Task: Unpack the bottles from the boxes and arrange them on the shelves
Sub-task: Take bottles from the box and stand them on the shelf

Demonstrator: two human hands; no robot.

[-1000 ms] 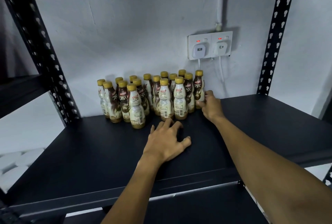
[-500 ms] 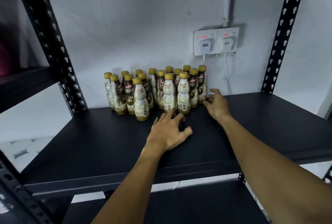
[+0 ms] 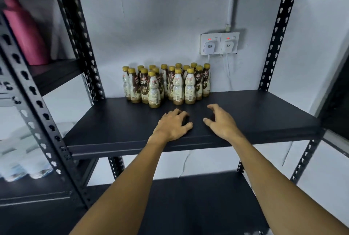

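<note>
The right hand (image 3: 220,121) has come back from the bottles (image 3: 166,83). A second ago it was touching the bottle at the right end of the group, and now it is apart from all of them. The left hand (image 3: 173,125) has slid back a little too, nearer the front edge of the black shelf (image 3: 264,114).

Both hands are side by side, close but not touching. The left hand rests on the shelf with its fingers bent a bit and holds nothing. The right hand has its fingers loosely spread and holds nothing. I cannot tell if it rests on the shelf or hangs just over it.

The bottles are brown and cream drink bottles with gold caps. They stand upright in a tight bunch just past the fingertips of both hands, at the back of the shelf by the white wall (image 3: 151,36).

Up past the right hand, a wall socket (image 3: 219,43) holds two white plugs (image 3: 209,47) with red lights on. Far to the left of the left hand, higher up, a blurry pink thing (image 3: 24,31) stands on another shelf. A lower shelf (image 3: 188,197) lies under both arms.
</note>
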